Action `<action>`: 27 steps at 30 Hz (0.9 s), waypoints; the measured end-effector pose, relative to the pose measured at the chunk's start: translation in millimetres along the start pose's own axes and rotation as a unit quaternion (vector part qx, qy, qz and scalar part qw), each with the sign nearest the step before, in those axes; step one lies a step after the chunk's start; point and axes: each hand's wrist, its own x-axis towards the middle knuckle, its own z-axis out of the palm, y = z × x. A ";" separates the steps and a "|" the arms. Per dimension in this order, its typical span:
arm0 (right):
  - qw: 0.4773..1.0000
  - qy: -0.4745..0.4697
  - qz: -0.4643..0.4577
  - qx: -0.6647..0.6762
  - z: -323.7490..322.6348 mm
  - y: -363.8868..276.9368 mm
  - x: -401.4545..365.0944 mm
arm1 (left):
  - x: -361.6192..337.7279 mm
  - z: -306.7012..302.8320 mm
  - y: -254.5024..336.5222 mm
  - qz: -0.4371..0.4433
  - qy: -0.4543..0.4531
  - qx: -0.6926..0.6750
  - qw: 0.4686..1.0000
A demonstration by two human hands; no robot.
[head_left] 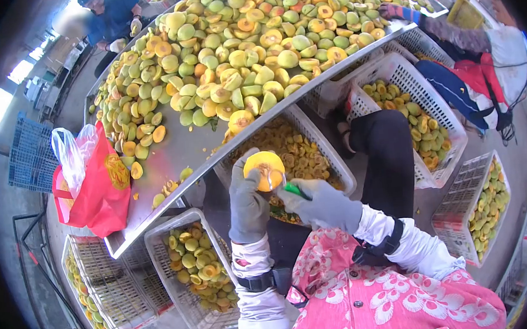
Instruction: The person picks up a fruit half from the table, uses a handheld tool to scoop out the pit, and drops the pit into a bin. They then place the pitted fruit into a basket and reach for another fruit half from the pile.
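My left hand (pixel 246 205), in a grey glove, is closed around a yellow peach half (pixel 258 163), its cut face turned up toward me. In my gloved right hand (pixel 327 206) is a green-handled pitting tool (pixel 296 190). Its thin curved metal end lies at the cut face, near the middle of the fruit. Both hands are held just off the table's near edge, above a white crate (pixel 348 183) with orange-brown scraps in it. Beyond them, a large heap of peach halves (pixel 231 50) covers much of the metal table (pixel 179 143).
A red bag (pixel 88 195) stands on the table's left corner. Crates of peach halves stand at lower left (pixel 156 242), right (pixel 450 118) and far right (pixel 453 212). One person (pixel 110 19) works across the table; another person's sleeve (pixel 456 32) reaches in at upper right.
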 end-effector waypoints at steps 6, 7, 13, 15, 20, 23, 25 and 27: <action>0.999 0.037 0.016 -0.018 9.8 7.3 5.3 | -8.9 10.1 -15.6 0.050 0.000 0.001 0.999; 0.999 0.035 0.016 -0.018 11.5 8.3 5.7 | -10.9 11.5 -18.0 0.114 -0.005 0.103 0.988; 0.982 0.101 -0.116 -0.113 19.7 26.7 12.3 | -9.5 27.8 -20.8 0.034 0.092 -0.089 0.991; 0.944 0.170 -0.228 -0.169 23.1 37.0 19.5 | -10.5 37.0 -18.5 0.046 0.094 -0.093 0.990; 0.941 0.176 -0.235 -0.169 27.1 39.8 20.0 | -11.6 45.5 -16.7 0.112 0.125 -0.043 0.985; 0.972 0.106 -0.183 -0.099 23.7 32.6 16.4 | -12.9 39.8 -16.3 0.091 0.111 -0.044 0.989; 0.993 0.038 -0.109 -0.037 16.4 15.8 7.1 | -13.2 39.9 -15.8 0.087 0.108 -0.044 0.989; 0.986 -0.108 0.066 0.105 8.4 -1.1 -3.8 | -12.0 37.1 -16.5 0.083 0.107 -0.045 0.990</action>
